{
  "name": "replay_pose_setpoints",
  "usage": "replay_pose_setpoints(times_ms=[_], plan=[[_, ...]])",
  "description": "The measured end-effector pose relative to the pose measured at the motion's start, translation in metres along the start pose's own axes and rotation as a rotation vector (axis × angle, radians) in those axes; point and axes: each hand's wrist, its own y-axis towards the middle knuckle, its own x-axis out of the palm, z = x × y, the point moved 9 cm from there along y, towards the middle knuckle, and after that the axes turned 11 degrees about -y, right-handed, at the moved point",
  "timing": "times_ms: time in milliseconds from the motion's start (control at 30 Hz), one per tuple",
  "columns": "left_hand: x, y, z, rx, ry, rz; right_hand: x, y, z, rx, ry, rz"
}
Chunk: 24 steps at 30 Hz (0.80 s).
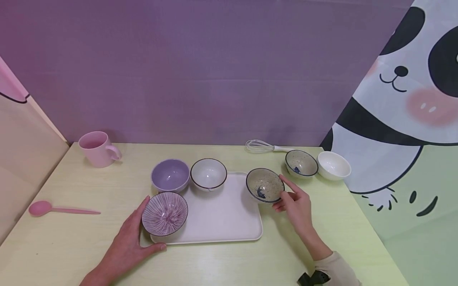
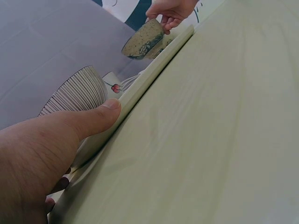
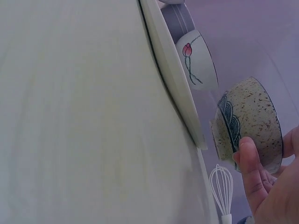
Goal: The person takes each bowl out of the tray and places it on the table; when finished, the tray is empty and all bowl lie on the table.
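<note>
My right hand holds a speckled grey-beige bowl with a dark rim and blue pattern. The right wrist view shows this bowl raised and tilted, with the thumb on its outside. Below it lies a white rectangular tray. My left hand grips the tray's near left corner, thumb on the front edge; its other fingers are partly hidden. On the tray's left side are a purple-striped bowl and a lilac bowl, with a white dark-rimmed bowl beside the lilac one.
At the table's back right stand another speckled bowl and a plain white bowl, with a white whisk behind. A pink mug and a pink spoon are on the left. A purple backdrop rises behind the table.
</note>
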Motion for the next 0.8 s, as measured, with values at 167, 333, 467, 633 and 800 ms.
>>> replay_pose_setpoints(times_ms=[167,333,467,633,800], plan=[[0.000,0.000,0.000,0.004,0.007,0.002,-0.004,0.006,0.006,0.013,0.003,0.017],[0.000,0.000,-0.001,0.002,0.010,0.003,-0.008,0.011,0.010,0.022,0.010,0.043],[0.000,0.000,-0.001,0.002,0.012,0.004,-0.008,0.016,0.013,0.034,0.015,0.053],[0.001,0.000,-0.002,-0.003,0.005,0.002,-0.007,0.022,0.016,0.051,0.018,0.062],[0.000,0.000,-0.002,0.000,0.008,0.003,-0.005,0.027,0.021,0.078,0.048,0.071]])
